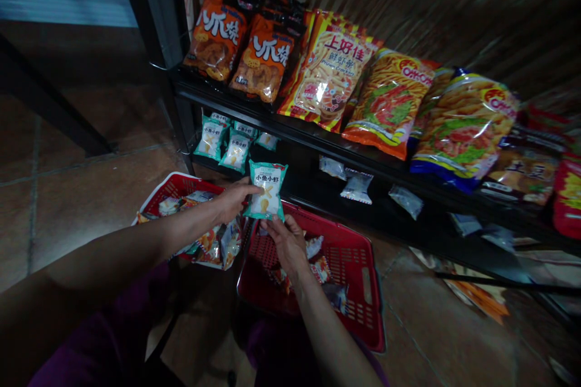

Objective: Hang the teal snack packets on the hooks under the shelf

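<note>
A small teal and white snack bag (267,190) is held upright in front of the lower shelf. My left hand (233,201) grips its left side, the thumb lying over the front. At the bottom edge, the fingers of my right hand (287,240) pinch the same bag. Below my right hand is a red basket (358,242) with several small packets inside. Under my left forearm stands a second red basket (169,181), fuller, heaped with mixed snack packets (229,242). Matching teal bags (236,150) are on the lower shelf's left end.
The black upper shelf (218,100) carries a row of large snack bags, including orange bags (263,57) and prawn crackers (329,75). Small pale packets (357,186) lie along the lower shelf. A dark metal post (157,12) rises at the left. Flattened packaging (476,293) lies at lower right.
</note>
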`<state>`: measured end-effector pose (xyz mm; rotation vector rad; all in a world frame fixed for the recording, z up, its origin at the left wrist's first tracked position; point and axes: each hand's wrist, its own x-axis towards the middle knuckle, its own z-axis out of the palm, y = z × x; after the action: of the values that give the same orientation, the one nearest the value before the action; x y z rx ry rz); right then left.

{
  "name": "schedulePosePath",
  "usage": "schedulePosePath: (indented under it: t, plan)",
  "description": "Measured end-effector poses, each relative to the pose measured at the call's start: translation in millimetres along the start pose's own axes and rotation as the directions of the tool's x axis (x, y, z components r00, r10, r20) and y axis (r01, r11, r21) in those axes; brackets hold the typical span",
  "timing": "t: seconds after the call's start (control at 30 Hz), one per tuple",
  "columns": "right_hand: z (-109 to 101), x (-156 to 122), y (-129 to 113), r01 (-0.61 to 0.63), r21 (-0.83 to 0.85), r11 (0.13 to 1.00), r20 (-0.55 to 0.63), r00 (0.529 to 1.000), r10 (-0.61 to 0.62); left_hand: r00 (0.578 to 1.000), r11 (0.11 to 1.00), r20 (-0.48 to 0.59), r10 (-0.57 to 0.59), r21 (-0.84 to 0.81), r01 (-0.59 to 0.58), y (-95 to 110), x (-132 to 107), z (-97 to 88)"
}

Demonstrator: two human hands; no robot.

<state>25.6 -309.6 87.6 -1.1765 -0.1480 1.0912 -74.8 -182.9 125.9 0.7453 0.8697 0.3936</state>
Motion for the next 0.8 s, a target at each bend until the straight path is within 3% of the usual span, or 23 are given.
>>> schedulePosePath:
  t: [0.47, 0.8]
  plan:
    - [-3.0, 4.0, 0.5, 0.054, -0.129, 0.99, 0.007, 0.999, -0.054, 0.998, 0.997, -0.052, 0.032, -0.07, -0.035, -0.3, 1.5, 2.3]
    - [-6.0, 3.2, -2.7, 0.049, -0.087, 0.995, -0.028, 0.998, -0.052, 0.999, 0.993, 0.034, 0.026, -0.118, -0.022, -2.8, 3.1, 2.9]
